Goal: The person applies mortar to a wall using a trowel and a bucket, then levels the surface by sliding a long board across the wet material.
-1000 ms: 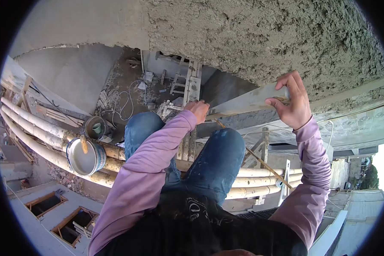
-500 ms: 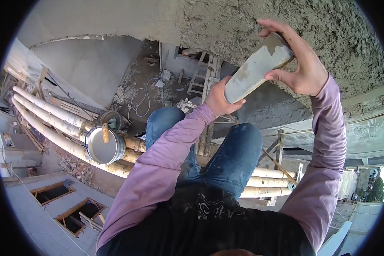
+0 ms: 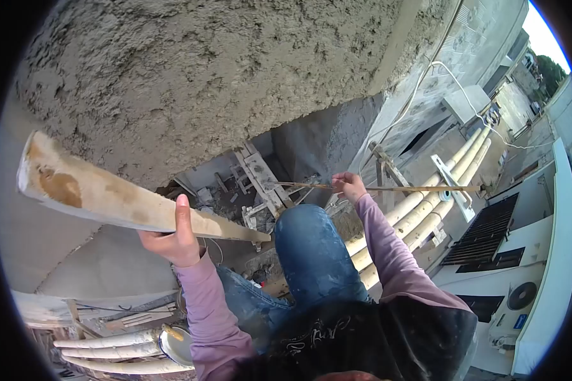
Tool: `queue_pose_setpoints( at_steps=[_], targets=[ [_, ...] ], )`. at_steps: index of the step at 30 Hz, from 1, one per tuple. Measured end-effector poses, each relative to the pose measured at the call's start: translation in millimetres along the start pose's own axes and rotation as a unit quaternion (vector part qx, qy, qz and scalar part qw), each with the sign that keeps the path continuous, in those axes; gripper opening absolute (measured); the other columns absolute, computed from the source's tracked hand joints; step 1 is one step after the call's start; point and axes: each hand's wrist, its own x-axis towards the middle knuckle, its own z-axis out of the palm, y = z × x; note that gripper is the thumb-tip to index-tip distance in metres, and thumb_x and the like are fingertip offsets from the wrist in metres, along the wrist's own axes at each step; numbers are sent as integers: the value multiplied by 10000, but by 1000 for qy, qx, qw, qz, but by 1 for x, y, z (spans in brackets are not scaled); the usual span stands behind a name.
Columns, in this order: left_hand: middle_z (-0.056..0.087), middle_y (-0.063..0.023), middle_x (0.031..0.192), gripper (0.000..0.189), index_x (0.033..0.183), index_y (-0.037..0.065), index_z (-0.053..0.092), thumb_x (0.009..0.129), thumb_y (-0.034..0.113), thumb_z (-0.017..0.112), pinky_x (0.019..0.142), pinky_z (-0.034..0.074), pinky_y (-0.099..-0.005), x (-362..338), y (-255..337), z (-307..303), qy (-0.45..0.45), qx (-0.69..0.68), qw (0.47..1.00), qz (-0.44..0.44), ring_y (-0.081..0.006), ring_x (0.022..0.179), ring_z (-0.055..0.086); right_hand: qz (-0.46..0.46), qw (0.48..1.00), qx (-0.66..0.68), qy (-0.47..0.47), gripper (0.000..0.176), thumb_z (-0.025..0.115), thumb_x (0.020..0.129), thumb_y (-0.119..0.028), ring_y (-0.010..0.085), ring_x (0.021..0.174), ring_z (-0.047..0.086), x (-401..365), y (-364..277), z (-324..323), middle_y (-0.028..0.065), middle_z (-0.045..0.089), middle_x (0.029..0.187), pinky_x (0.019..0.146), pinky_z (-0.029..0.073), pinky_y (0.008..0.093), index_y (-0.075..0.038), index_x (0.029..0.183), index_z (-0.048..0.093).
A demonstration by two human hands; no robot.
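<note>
My left hand (image 3: pixel 177 240) is closed around a long straightedge board (image 3: pixel 124 202), pale with brown stains, which slants from the far left to near my knee. Its wide near end rises close to a wall of rough wet mortar (image 3: pixel 203 82). Out to the right, my right hand (image 3: pixel 347 187) has its fingers bent around a thin wooden stick (image 3: pixel 413 188) that reaches out on both sides of it. My knee (image 3: pixel 311 238) in blue jeans is below and between the two hands.
Bamboo poles (image 3: pixel 419 219) run along the right, and more poles (image 3: pixel 111 352) lie lower left beside a bucket (image 3: pixel 177 346) with a tool handle over its rim. Far below, a plank structure (image 3: pixel 260 174) stands amid rubble. A white cable (image 3: pixel 448 70) hangs at upper right.
My right hand has left the board and moved down to the thin stick. My left hand has carried the board leftward. The view has turned to the right.
</note>
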Motion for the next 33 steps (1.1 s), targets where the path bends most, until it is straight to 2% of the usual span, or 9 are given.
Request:
queue_pose_setpoints(
  at_steps=[6,12,15,17,19,23,25,27,33],
  targets=[
    [591,-87,924,305,1100,-47,569,842,55,694,705,491,-328,80,48,-9,77,-117,989,-43,-171,764,559,207,964,165,21,291,393,907,-90,254,796,667,26,125,5,114,673,915,709,546,408,-47,1098,608],
    [564,-79,876,119,970,7,594,914,106,631,779,482,-349,140,76,-77,12,-279,956,-89,-187,818,537,353,851,389,-23,534,399,1004,-399,367,1031,613,86,208,63,268,590,1202,875,509,497,36,1307,458],
    [561,-84,861,112,907,14,586,911,115,636,762,489,-357,161,84,-119,47,-281,953,-103,-198,804,538,289,809,508,-67,704,358,991,-567,399,1096,580,76,147,74,288,553,1265,966,459,509,44,1335,415],
    [588,-84,903,140,915,48,601,880,157,681,779,494,-359,170,81,-146,120,-257,948,-141,-206,848,563,207,768,606,11,789,346,958,-663,412,1147,556,67,92,84,298,530,1302,1009,430,506,42,1300,435],
    [618,-82,956,190,936,61,617,858,205,715,808,500,-373,170,66,-168,217,-201,936,-190,-215,905,586,2,658,753,-12,769,334,956,-670,403,1200,529,79,65,81,275,547,1287,1038,407,508,16,1281,455],
    [642,-56,1161,405,1122,99,647,825,360,738,918,496,-418,171,-38,-235,295,-96,912,-268,-245,1023,609,-101,731,668,89,686,461,943,-627,371,1186,545,104,47,64,210,585,1250,1032,419,503,-27,1275,481],
    [638,-52,1180,482,1203,114,618,832,404,724,957,492,-441,139,-43,-202,298,-118,879,-354,-249,1072,604,-103,792,580,164,640,534,934,-587,348,1169,559,99,9,51,175,605,1226,1020,433,498,-44,1269,490],
    [635,-67,1203,559,1252,104,585,825,436,728,985,482,-484,105,-110,-233,288,-222,872,-329,-275,1141,589,-21,825,547,144,587,608,923,-524,315,1099,604,85,-34,36,146,618,1217,965,476,494,-60,1265,499],
    [585,-129,1284,601,1258,57,565,812,418,744,1010,455,-578,45,-235,-224,332,-242,787,-461,-351,1186,564,-130,868,393,276,532,674,892,-440,225,891,641,125,-79,10,95,609,1011,655,546,396,-36,1180,485]
  ],
)
